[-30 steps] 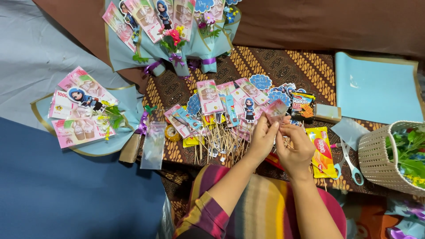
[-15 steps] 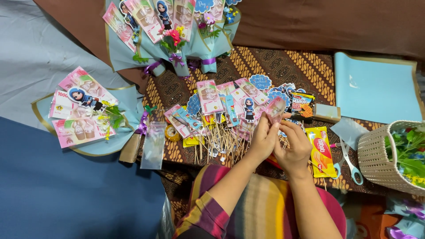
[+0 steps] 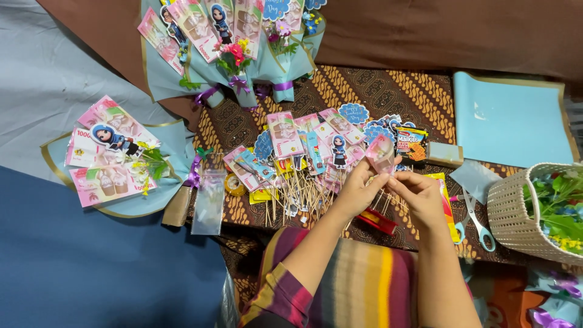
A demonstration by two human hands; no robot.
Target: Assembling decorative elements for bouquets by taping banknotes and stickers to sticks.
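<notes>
Both hands meet over the middle of the table, fingers closed on one piece. The left hand [image 3: 355, 193] pinches the lower edge of a pink banknote in a clear sleeve [image 3: 381, 153], which stands upright just above the fingertips. The right hand [image 3: 419, 197] is closed beside it, thumb and forefinger gripping at the base of the sleeve, where a thin wooden skewer [image 3: 381, 195] appears to run down between the two hands; the exact contact point is hidden by the fingers. As a judgement, the step in hand is fixing the sleeved note to its skewer; the next move calls for keeping the note straight on the stick while the joint is pressed firm. Directly to the left of the hands lies a heap of finished picks [image 3: 303, 152]: pink notes, blue scalloped tags and small cut-out figures, all on skewers fanned toward the person. A red tool [image 3: 378, 220] lies under the left wrist. Right of the hands lie scissors with pale blue handles [image 3: 475, 220], a snack packet [image 3: 411, 144] and a sheet of light blue wrapping paper [image 3: 510, 118]. A woven basket [image 3: 516, 218] with greenery stands at the right edge. Two made-up bouquets lie further off: one at the top [image 3: 231, 48], one at the left [image 3: 121, 161]. The table [image 3: 388, 91] carries a brown patterned cloth.
</notes>
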